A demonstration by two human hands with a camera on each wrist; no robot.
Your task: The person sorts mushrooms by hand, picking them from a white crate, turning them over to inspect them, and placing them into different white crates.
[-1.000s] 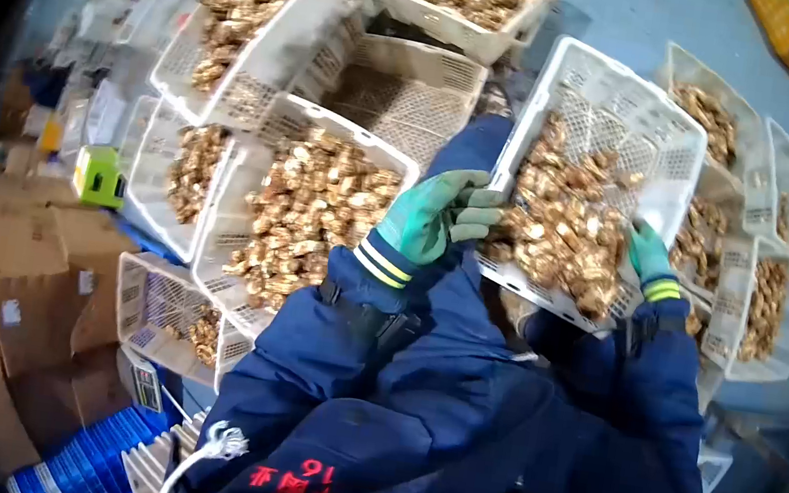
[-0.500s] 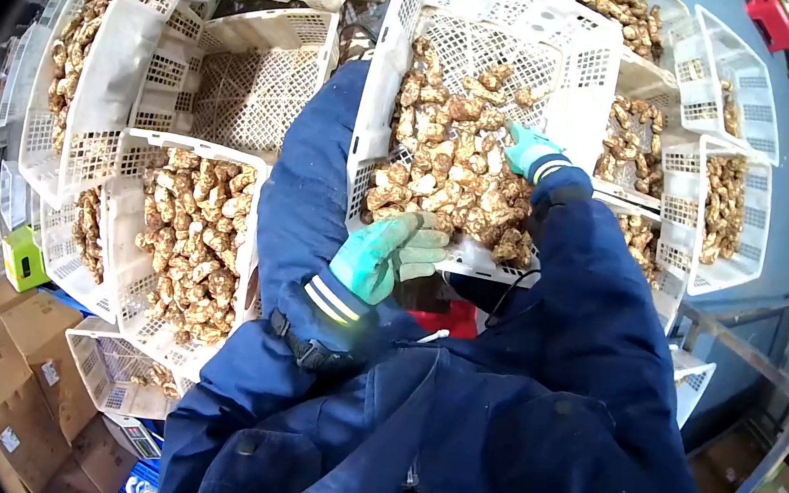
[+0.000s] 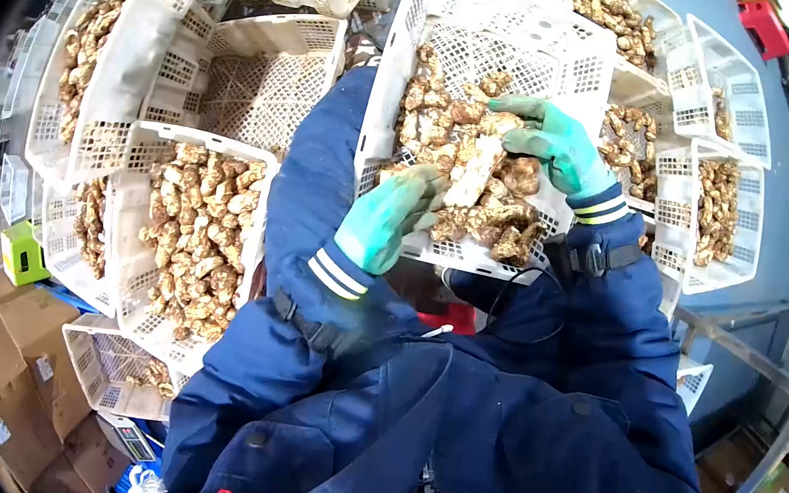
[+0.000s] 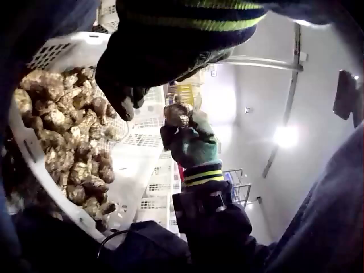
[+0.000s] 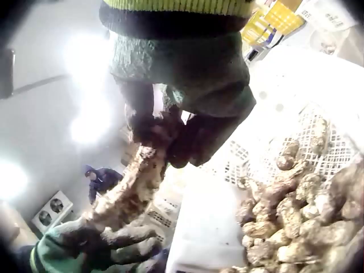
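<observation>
A long, pale mushroom (image 3: 473,172) with brown patches is held up by my right hand (image 3: 569,155), its fingers and thumb pinching one end. In the right wrist view the mushroom (image 5: 133,187) slants down toward my left hand (image 5: 96,247). My left hand (image 3: 383,220) has its fingers extended and relaxed, palm toward the mushroom's lower end, which overlaps the fingertips in the right wrist view. Both hands wear green gloves and are over the near part of a white plastic crate (image 3: 508,10). Brown knobbly mushrooms (image 3: 433,116) are heaped in that crate.
A white crate (image 3: 271,159) heaped with similar mushrooms (image 3: 205,230) stands to my left, with a bare-bottomed crate (image 3: 266,87) behind it. More filled crates (image 3: 713,206) stand to the right. A metal frame (image 3: 773,421) and cardboard boxes (image 3: 39,338) flank me.
The head view has swung, bringing the crate in front of me. My right hand has risen from the heap and moved back toward me, now holding the mushroom. My left hand has moved slightly up.
</observation>
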